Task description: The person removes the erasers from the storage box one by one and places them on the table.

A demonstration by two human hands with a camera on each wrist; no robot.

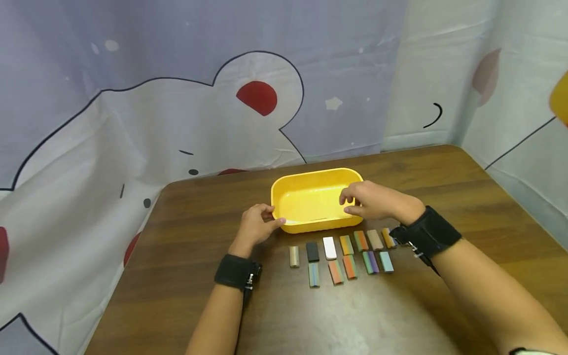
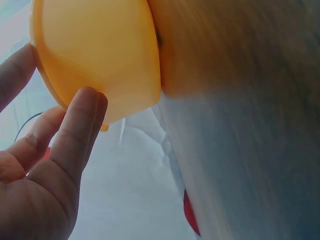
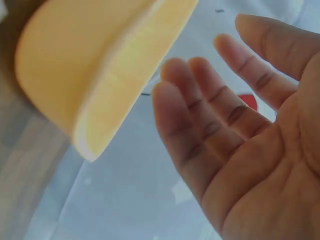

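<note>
A yellow plastic basin (image 1: 310,225) stands on the wooden table. At its near left corner, my left hand (image 1: 257,224) holds the rim with thumb and fingers; in the left wrist view the fingers (image 2: 75,130) lie against the basin's outer wall (image 2: 110,55). My right hand (image 1: 370,199) hovers over the basin's right end, its fingers loosely bent and nothing between them. The right wrist view shows a gap between these fingers (image 3: 175,120) and the basin rim (image 3: 95,130). No objects show inside the basin in the head view.
Small bars lie in two rough rows in front of the basin, among them a white bar (image 1: 330,248), a black bar (image 1: 312,251), a light blue bar (image 1: 386,262) and several two-coloured ones. A printed curtain (image 1: 177,123) hangs behind the table (image 1: 199,212).
</note>
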